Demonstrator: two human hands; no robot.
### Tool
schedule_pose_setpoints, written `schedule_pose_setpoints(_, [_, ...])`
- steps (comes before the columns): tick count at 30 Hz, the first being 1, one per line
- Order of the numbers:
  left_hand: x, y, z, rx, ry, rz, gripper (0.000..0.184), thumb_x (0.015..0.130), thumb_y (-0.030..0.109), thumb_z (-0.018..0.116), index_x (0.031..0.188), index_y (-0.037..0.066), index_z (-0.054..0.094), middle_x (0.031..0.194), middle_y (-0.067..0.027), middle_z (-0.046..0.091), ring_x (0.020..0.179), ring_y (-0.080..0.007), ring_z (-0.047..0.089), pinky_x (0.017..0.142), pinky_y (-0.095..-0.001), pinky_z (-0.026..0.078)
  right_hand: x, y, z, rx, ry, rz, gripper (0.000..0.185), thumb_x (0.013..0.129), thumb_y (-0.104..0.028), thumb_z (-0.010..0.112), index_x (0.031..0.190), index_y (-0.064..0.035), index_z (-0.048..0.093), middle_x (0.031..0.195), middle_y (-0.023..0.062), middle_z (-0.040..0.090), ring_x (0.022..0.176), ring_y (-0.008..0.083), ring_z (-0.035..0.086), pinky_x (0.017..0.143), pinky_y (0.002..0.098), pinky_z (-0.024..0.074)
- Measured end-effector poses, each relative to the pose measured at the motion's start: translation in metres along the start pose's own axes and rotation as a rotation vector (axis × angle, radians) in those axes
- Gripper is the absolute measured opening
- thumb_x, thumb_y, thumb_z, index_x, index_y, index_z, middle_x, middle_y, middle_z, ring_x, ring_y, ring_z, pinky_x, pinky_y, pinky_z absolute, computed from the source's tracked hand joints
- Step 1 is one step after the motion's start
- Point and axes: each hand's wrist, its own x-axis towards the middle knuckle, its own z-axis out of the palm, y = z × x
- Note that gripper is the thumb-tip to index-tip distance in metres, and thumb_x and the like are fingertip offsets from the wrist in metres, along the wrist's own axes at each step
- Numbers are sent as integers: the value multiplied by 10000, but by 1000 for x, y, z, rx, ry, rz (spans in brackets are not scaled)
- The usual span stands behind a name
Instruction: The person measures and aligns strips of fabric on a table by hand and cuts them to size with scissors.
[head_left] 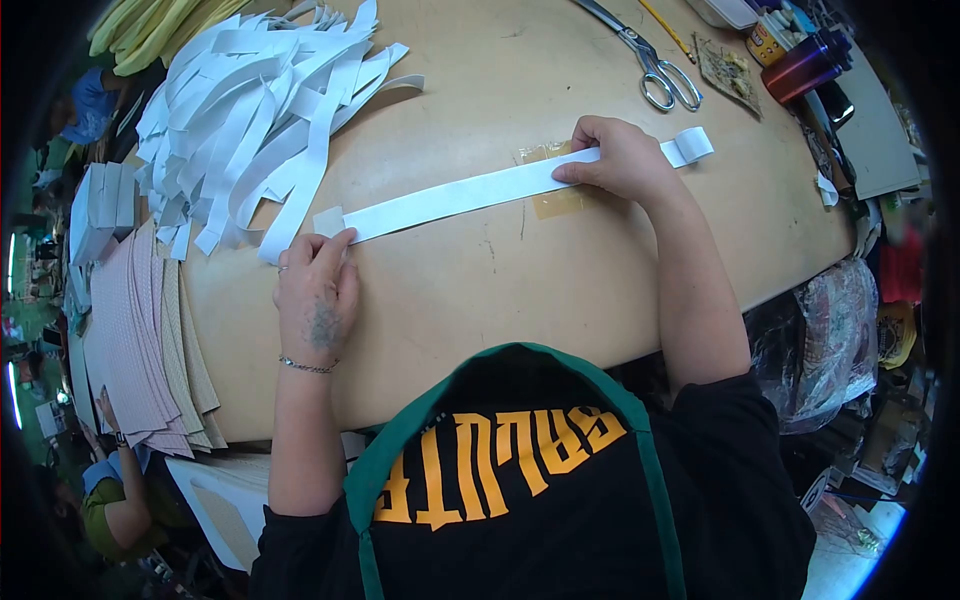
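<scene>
A long white strip (460, 194) lies stretched across the tan table (440, 300), its right end curled up. My left hand (318, 290) rests at the strip's left end, fingertips pressed on it beside a small pale piece (328, 221) on the table. Further right, my right hand (622, 162) pinches the strip between thumb and fingers, short of the curled end. Brown tape (558, 203) shows on the table under and around the strip near my right hand. A heap of white strips (250, 120) lies at the upper left, just beyond my left hand.
Scissors (655, 70) and a pencil (668, 30) lie at the upper right, near a purple cup (806, 66). Stacked patterned sheets (135, 335) sit at the left edge, yellow strips (150, 30) at the top left. People (115, 500) are visible beyond the table's left side.
</scene>
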Motion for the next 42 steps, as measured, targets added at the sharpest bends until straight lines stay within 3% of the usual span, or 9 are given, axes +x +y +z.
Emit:
schedule_pose_setpoints(6, [37,71,2,-46,202,240,295,785,139,653,1065,63,601,1067,-124,559,1011,-323,537,826,-393,451,3,3,3,-3,7,-20,334,659,-292,793,788,-59,592,772,89,634,738,206,596,653,314,458])
schedule_pose_setpoints(14, [85,114,69,154,-120,142,575,900,501,431,1401,233,345,1478,-117,245,1386,-358,149,956,-724,212,3,4,0,-52,-42,-16,379,645,-402,747,848,-105,628,839,70,664,851,242,625,800,369,417])
schedule_pose_setpoints(20, [87,107,74,80,-241,87,625,880,552,424,1421,260,313,1500,-110,194,1389,-361,130,971,-722,180,8,10,-11,42,-52,-47,406,682,-400,742,870,-55,636,897,129,658,882,276,623,781,365,463])
schedule_pose_setpoints(23, [88,107,72,85,-255,85,618,882,543,428,1420,260,315,1497,-113,201,1389,-359,132,975,-719,177,46,58,-32,150,450,-55,427,698,-392,738,925,-40,656,948,151,653,913,290,620,793,367,484])
schedule_pose_setpoints(26, [88,106,73,80,-248,88,616,880,540,433,1418,261,320,1497,-113,200,1391,-352,127,980,-716,170,67,96,-57,-49,524,153,402,713,-354,713,956,-36,670,950,163,658,915,291,625,821,380,482])
schedule_pose_setpoints(36, [88,106,69,9,-258,56,613,879,532,441,1417,263,322,1503,-106,186,1397,-334,109,1007,-690,164,96,70,-86,-636,104,356,317,718,-243,633,921,-3,675,948,177,668,898,311,642,790,375,508])
schedule_pose_setpoints(37, [88,105,70,8,-263,54,612,879,530,442,1417,263,321,1504,-105,185,1398,-332,107,1009,-690,162,98,72,-95,-645,81,313,239,749,-195,566,846,5,652,808,177,660,743,277,653,657,363,515])
schedule_pose_setpoints(40, [86,106,68,-2,-266,44,611,878,526,442,1417,263,322,1506,-100,183,1400,-325,102,1014,-688,154,95,72,-121,-370,2,406,244,766,-199,550,823,2,674,811,160,674,699,247,664,660,353,525])
schedule_pose_setpoints(42, [87,106,69,-9,-258,53,611,878,525,442,1417,264,322,1507,-98,186,1401,-323,102,1016,-687,150,72,81,-130,-117,75,340,211,790,-188,546,758,-10,656,680,97,631,553,174,599,519,319,474])
